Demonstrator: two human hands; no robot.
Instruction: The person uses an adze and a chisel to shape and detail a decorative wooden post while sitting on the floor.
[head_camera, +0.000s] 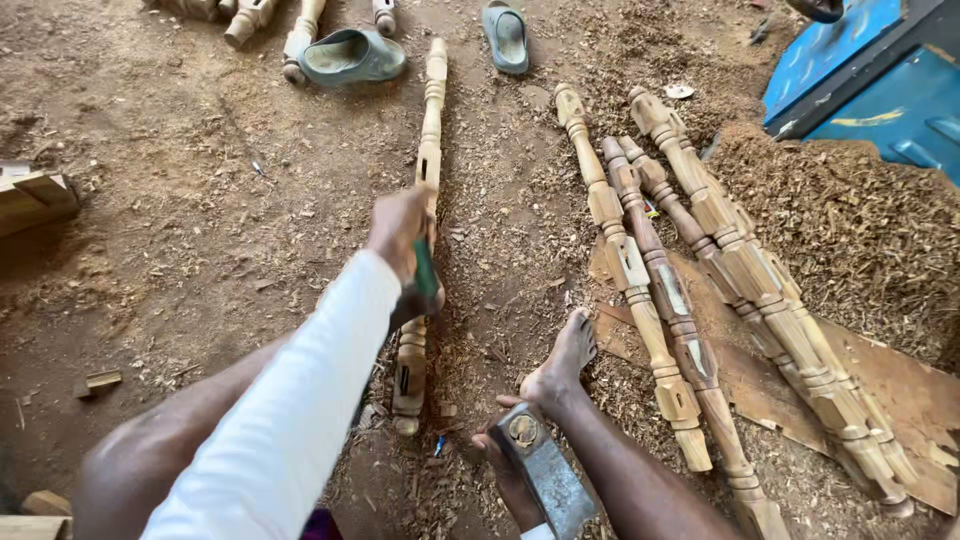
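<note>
Sawdust-strewn dirt floor (200, 250) carries a turned wooden post (428, 190), pinned directly beneath the left hand (402, 232), whose fingers close round a green-handled chisel (426, 272) set upright, while the right hand (505, 468) grips a hammer (540, 470) nearby.

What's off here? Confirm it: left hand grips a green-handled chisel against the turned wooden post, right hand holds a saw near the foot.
Not a saw: the head view shows the right hand holding a metal hammer. The left hand does grip the green-handled chisel against the turned wooden post.
</note>
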